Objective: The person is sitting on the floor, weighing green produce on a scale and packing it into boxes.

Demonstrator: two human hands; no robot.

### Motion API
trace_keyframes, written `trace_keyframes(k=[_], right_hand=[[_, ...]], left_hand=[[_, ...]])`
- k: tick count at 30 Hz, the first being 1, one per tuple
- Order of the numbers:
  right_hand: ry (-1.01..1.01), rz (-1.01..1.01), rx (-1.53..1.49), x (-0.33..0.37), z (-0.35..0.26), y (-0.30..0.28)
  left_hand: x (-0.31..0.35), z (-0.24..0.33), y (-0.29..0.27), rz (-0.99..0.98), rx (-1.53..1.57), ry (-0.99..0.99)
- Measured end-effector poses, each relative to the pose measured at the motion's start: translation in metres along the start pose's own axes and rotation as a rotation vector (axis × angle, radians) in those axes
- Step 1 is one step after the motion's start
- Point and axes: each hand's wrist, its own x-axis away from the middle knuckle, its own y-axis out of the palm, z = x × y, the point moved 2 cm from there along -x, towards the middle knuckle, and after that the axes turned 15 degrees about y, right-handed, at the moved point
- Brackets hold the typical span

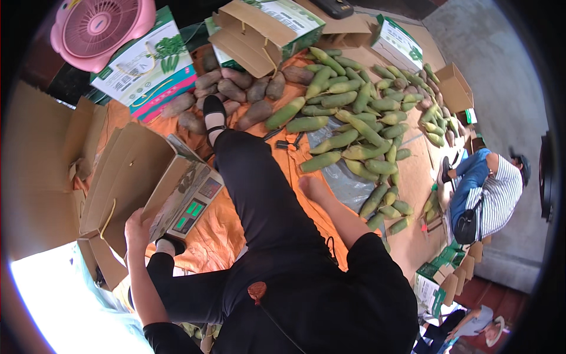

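1. Touching the near edge of the open cardboard box [127,177], left hand [137,229] sits just left of the scale [190,216]. Fingers partly hidden; cannot tell whether it grips or only rests there.
2. Open cardboard box: immediately left of the scale, flaps up, top open. Contents not visible from here.
3. Scale: green displays lit, panel facing the person, keypad on its far right part.
4. Right hand [311,187]: right of the scale, well apart from it, over the orange cloth [215,251]. Nothing visible in it; blurry, fingers unclear, cannot tell if open or closed.
5. Green radishes [330,140]: big loose heap, right of and beyond the scale, nearest pieces close to right hand. Some lie on the grey plastic sheet [342,192].
6. Reddish radishes [230,90]: loose group beyond the scale, next to a black shoe [214,107].
7. White-and-green carton [141,68]: beyond the scale, to the left, pink fan [97,25] against it.
8. Carton with raised flaps [250,50]: farther beyond the scale, behind the reddish radishes.
9. Person in striped shirt [500,192]: far right of the scale, crouched or seated low, well apart.
10. Person in pale hat [476,323]: also far right of the scale, nearer the lower rim.
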Motion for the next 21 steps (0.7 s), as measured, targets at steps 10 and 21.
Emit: trace_keyframes(k=[10,21], right_hand=[[0.104,-0.452,-0.057,0.042,0.004,0.066],[0.333,-0.233,-0.266,0.019,0.036,0.059]], left_hand=[[0.018,0.032,-0.013,-0.001,-0.123,-0.101],[0.046,0.017,-0.018,0.027,-0.605,-0.411]])
